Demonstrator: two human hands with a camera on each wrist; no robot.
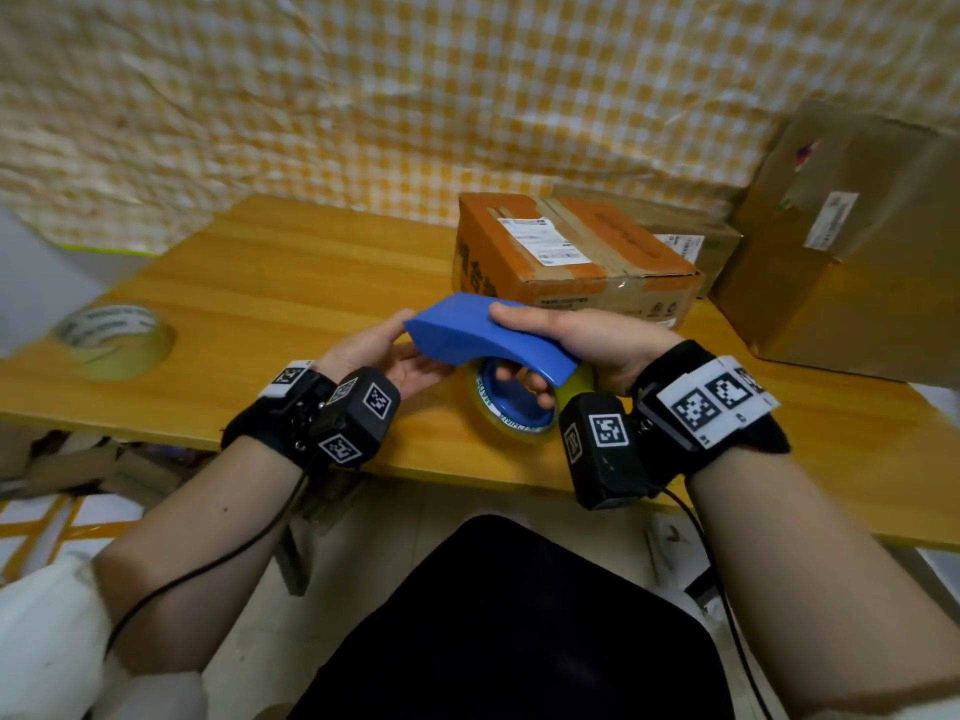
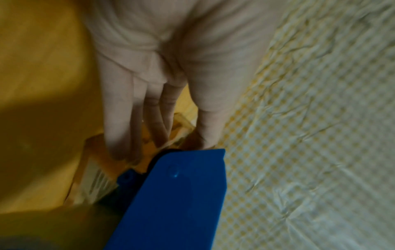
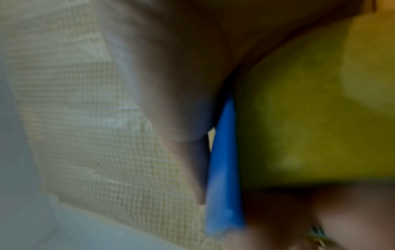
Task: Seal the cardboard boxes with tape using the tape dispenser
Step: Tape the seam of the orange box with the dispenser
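Right hand [image 1: 582, 345] wrapped around smooth curved blue plastic tape dispenser [image 1: 488, 335], left hand [image 1: 384, 356] fingers straight at its nose.

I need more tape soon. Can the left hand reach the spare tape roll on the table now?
Probably yes: the wooden table looks bare between the left hand and the spare tape roll, but that hand first must leave the blue dispenser.

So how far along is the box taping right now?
Early. The orange box carries tape, but whether that is this job's cannot be told. In hand: the right hand holds the blue tape dispenser, the left hand is at its front end. Left: taping the boxes, including the big box.
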